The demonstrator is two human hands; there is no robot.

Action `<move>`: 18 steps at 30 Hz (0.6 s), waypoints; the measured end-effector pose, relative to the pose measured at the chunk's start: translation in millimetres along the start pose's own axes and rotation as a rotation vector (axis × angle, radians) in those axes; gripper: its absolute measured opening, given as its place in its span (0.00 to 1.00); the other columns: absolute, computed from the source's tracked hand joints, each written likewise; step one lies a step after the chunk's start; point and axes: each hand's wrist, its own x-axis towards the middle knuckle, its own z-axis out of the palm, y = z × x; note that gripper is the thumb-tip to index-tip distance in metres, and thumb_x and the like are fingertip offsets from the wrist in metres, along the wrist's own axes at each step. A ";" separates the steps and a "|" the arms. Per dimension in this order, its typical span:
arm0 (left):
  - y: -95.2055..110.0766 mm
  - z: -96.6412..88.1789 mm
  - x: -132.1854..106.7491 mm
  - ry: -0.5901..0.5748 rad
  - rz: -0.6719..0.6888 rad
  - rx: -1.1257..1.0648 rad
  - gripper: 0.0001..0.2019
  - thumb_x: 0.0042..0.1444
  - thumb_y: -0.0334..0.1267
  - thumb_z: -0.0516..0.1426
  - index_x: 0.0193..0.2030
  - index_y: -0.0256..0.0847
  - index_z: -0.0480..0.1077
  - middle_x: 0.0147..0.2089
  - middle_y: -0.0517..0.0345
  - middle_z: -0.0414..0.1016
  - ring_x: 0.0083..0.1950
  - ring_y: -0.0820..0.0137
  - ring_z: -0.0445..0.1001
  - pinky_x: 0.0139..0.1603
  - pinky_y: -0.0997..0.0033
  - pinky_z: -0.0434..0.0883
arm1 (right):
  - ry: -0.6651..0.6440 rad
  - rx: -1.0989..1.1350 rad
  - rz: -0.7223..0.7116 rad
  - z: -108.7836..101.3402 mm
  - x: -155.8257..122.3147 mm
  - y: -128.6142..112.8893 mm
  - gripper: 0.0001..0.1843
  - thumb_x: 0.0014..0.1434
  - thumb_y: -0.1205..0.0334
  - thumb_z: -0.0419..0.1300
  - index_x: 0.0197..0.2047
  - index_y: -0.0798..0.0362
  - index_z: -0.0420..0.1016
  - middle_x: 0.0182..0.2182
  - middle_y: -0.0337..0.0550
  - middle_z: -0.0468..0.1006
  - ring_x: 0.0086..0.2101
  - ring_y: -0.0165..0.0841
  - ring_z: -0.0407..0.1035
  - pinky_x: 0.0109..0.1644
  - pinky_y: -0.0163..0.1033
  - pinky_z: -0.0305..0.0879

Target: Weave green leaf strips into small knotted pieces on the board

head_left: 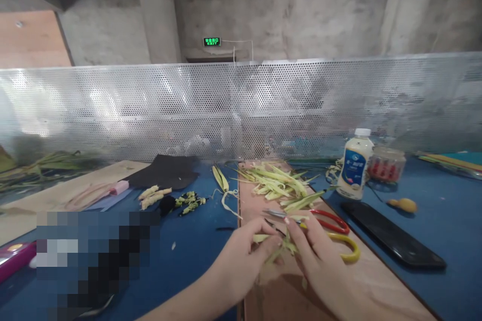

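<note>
My left hand [250, 251] is closed in a pinch on a pale green corn husk strip [260, 237] above the wooden board [256, 205]. Close beside it, my right hand [320, 258] is bent over the same bit of husk, its fingertips at the strip's right end; its thumb is mostly hidden. Scissors with one red and one yellow handle [348, 248] lie on the board, partly covered by my right fingers. Beyond both hands rests a loose pile of husk strips [278, 183].
Right of the board are a black phone [393, 235], a white-capped bottle [354, 165], a clear jar [386, 165] and a small yellow gourd-shaped object [402, 205]. Small husk pieces [154, 196] and black sheet [165, 171] lie left. A perforated metal screen [188, 110] borders the back.
</note>
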 end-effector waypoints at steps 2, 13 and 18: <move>2.8 -0.4 -0.1 0.045 0.003 0.042 0.10 0.55 0.41 0.50 0.28 0.38 0.62 0.25 0.64 0.65 0.27 0.76 0.64 0.32 0.76 0.62 | 0.019 -0.016 -0.014 -0.3 0.0 -0.5 0.11 0.53 0.52 0.49 0.34 0.49 0.65 0.33 0.50 0.78 0.38 0.43 0.72 0.40 0.44 0.70; -0.2 10.6 -5.5 0.213 0.001 0.200 0.13 0.59 0.46 0.42 0.29 0.41 0.56 0.25 0.64 0.62 0.28 0.73 0.63 0.31 0.74 0.61 | -0.067 0.041 -0.095 8.1 -7.0 7.8 0.10 0.58 0.54 0.47 0.37 0.49 0.64 0.38 0.46 0.75 0.41 0.37 0.69 0.44 0.38 0.67; -0.4 14.5 -3.9 0.299 0.020 0.267 0.15 0.58 0.49 0.41 0.33 0.41 0.58 0.29 0.59 0.66 0.32 0.70 0.67 0.33 0.73 0.61 | -0.081 0.027 -0.076 14.5 -10.0 6.9 0.11 0.59 0.53 0.47 0.38 0.50 0.64 0.37 0.47 0.74 0.40 0.38 0.69 0.45 0.40 0.66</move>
